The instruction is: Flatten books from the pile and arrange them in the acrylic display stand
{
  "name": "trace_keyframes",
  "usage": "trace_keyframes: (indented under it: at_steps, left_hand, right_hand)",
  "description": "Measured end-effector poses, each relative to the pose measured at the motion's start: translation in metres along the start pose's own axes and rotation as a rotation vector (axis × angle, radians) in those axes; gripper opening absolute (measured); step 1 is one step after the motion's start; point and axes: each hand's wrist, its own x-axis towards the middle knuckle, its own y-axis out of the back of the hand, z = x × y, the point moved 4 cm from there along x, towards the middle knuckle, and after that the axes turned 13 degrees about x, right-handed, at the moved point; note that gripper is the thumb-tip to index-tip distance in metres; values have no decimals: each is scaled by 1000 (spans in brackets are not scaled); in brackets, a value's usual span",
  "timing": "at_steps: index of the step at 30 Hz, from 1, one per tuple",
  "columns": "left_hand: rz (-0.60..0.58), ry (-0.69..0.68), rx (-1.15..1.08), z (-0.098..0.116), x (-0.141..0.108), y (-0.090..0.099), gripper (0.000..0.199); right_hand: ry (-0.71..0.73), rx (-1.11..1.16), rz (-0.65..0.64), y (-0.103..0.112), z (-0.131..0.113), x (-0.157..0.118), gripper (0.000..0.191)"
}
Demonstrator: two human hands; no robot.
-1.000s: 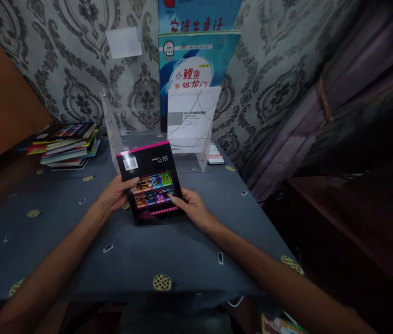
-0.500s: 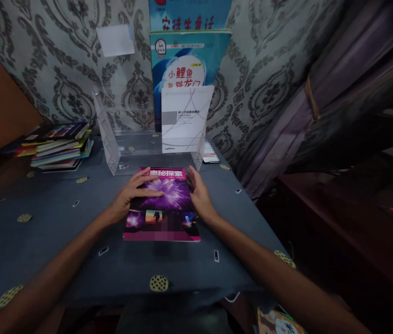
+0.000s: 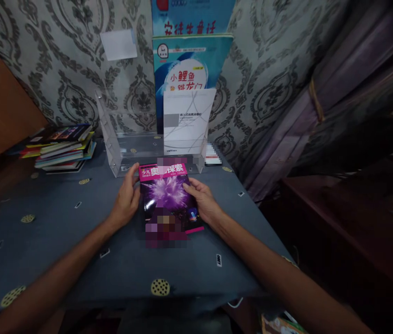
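Observation:
A purple and magenta book (image 3: 164, 192) with a glowing burst on its cover is between my hands, in front of the clear stand. My right hand (image 3: 205, 197) is closed on its right edge, thumb on the cover and the other fingers mostly hidden beneath. Along the left edge, my left hand (image 3: 126, 197) is open, fingers pointing forward and thumb apart, by the book's side. The book lies slightly turned and looks a little tilted; its lower part is blurred by pixels. Behind it, the clear acrylic stand (image 3: 109, 134) holds a white booklet (image 3: 187, 123).
Tall blue picture books (image 3: 191, 55) stand behind the booklet against the patterned wall covering. A pile of books (image 3: 66, 148) lies at the left back of the grey-blue tablecloth (image 3: 60, 232). A tied purple curtain (image 3: 283, 139) hangs to the right, beside a dark red surface (image 3: 338, 222).
My left hand has left the cover for the book's left edge. My right hand has taken hold of the right edge, thumb on top. The book has shifted and turned slightly.

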Motion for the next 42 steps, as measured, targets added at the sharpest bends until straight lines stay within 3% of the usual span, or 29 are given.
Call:
trace_keyframes:
  at_steps: [3, 6, 11, 14, 22, 29, 32, 38, 42]
  left_hand:
    - [-23, 228, -253, -9, 2, -2, 57]
    - [-5, 361, -430, -11, 4, 1, 65]
    - [-319, 460, -658, -3, 5, -8, 55]
    - [-342, 506, -748, 3, 6, -11, 48]
    - [-325, 453, -825, 19, 29, -9, 42]
    - [-278, 327, -773, 19, 65, -12, 41]
    - [-261, 270, -707, 17, 70, -16, 45]
    - [-309, 246, -621, 4, 58, -33, 45]
    - [-328, 227, -623, -1, 57, -36, 45]
  right_hand:
    - [24, -33, 24, 3, 1, 2, 39]
    - [55, -38, 20, 2, 1, 2, 41]
    - [139, -75, -4, -3, -5, -1, 40]
    - [144, -64, -9, -4, -9, -1, 42]
    - [155, 36, -40, -7, -20, 7, 40]
    - [258, -86, -106, -18, -56, 30, 46]
    - [324, -161, -149, -12, -66, 35, 42]
    - [371, -333, -160, 16, -51, 34, 35]
    - [378, -371, -162, 21, -46, 34, 37]
